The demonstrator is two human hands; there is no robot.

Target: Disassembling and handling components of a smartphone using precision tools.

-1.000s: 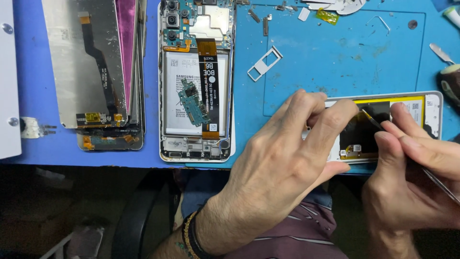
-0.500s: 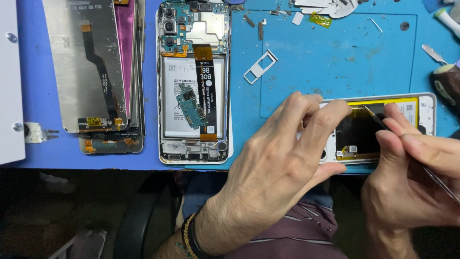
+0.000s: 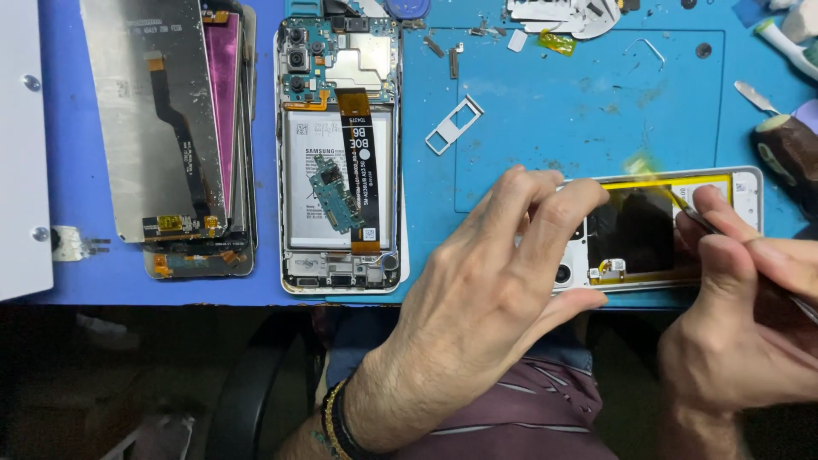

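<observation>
Left hand (image 3: 503,290) pinches white frame (image 3: 750,183) at mat's (image 3: 545,111) front-right edge. Right hand (image 3: 750,324) grips tweezers (image 3: 688,213), tip inside frame. Yellow adhesive remains along top; peeling apparently unfinished. Opened phone (image 3: 339,153) sits mid-mat.

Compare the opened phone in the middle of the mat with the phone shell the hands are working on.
The opened phone lies lengthwise, untouched, showing battery, circuit board and a flex cable. The phone shell lies crosswise, mostly hollow, steadied by the left hand while the right hand works inside with a thin tool. Both rest face-down on the blue mat.
</observation>
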